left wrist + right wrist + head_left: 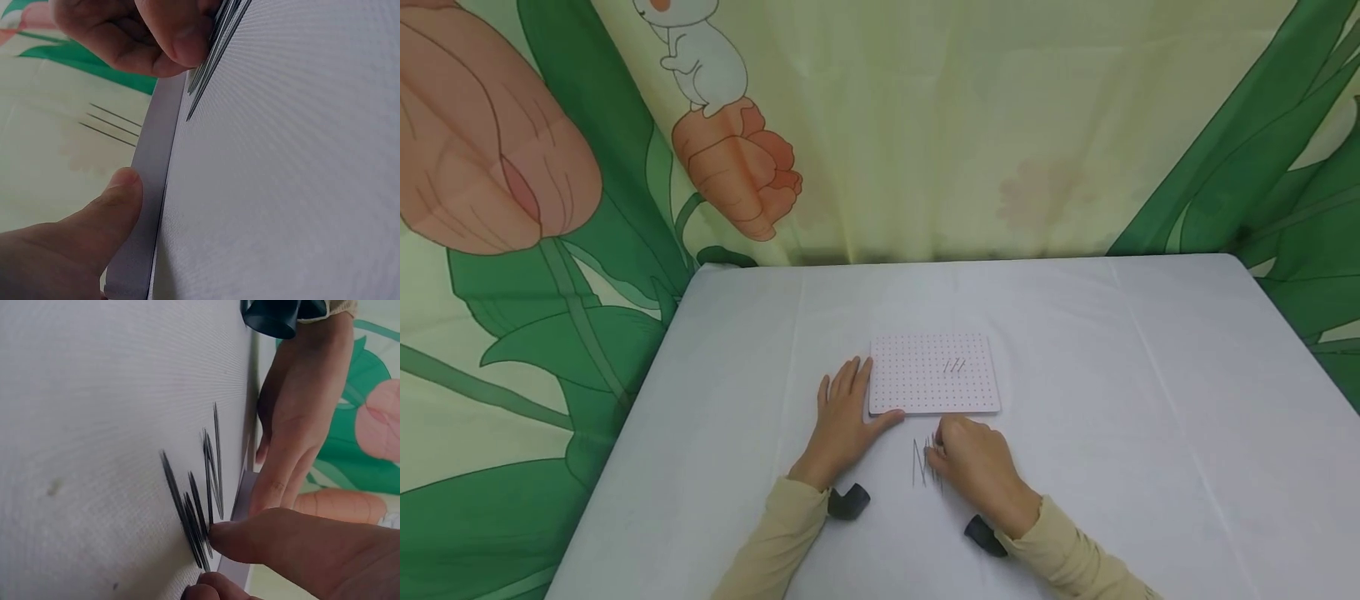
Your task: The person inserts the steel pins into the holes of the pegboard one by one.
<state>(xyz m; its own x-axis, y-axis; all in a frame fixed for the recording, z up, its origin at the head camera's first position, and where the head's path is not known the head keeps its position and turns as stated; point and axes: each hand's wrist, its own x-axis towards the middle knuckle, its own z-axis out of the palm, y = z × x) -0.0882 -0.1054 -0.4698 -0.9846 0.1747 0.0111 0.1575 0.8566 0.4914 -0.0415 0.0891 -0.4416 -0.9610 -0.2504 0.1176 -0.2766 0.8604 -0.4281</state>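
Observation:
A white board dotted with rows of small holes (917, 375) lies flat on the table, with three thin metal pins (954, 366) standing up from its right half. My left hand (842, 421) rests at the board's left side, fingers straight along that edge and thumb (125, 187) against the front edge. Just in front of the board, several loose metal pins (187, 515) lie in a loose bunch on the cloth. Over that bunch, my right hand (977, 458) has its fingers curled and pinches at the pin ends with thumb (240, 537) and fingertips.
A white cloth (1112, 417) covers the table. Behind it hangs a curtain (925, 125) printed with flowers, leaves and a rabbit. Each wrist carries a black camera mount, the left one (850, 502) and the right one (983, 536), low over the cloth.

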